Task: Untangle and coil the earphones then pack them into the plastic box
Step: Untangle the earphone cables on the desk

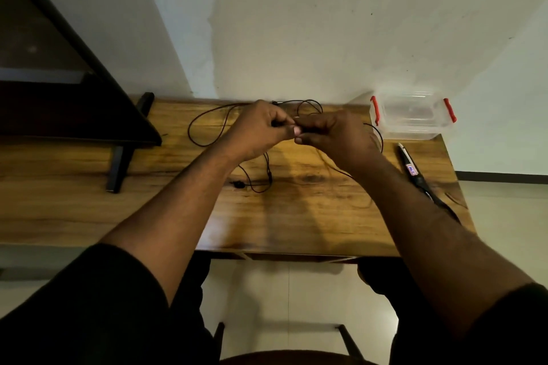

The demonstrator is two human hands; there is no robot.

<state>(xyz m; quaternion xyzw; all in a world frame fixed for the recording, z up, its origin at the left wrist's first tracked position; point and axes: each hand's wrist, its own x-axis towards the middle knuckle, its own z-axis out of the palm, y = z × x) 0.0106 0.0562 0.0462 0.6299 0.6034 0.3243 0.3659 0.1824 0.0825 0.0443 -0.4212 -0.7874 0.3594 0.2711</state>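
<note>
Far left: dark furniture piece (68, 98) with a black leg (118, 167) standing on the wooden bench (311, 216). Next, the black earphones (204, 123) cable: one big loop lies flat on the bench left of the hands, near the back edge; another strand drops under the left wrist and curls to an earbud-like end (238, 184) on the wood (too small to be sure which end). Left hand (261, 130) is raised over the bench, fingers curled, pinching the cable at mid-bench. Right hand (335, 136) meets it almost fingertip to fingertip, fingers also curled and pinching the same cable; more loops rise behind the two hands toward the wall, and a thin strand trails past the right wrist. Cable is not coiled, all of it outside the box. Right of the hands: clear plastic box (413, 117) with red side clips, at the back right corner of the bench, apart from the cable; can't tell if the lid is latched. Just in front of it, along the right edge, a dark elongated tool (415, 170) with a label lies partly hidden by the right forearm.
</note>
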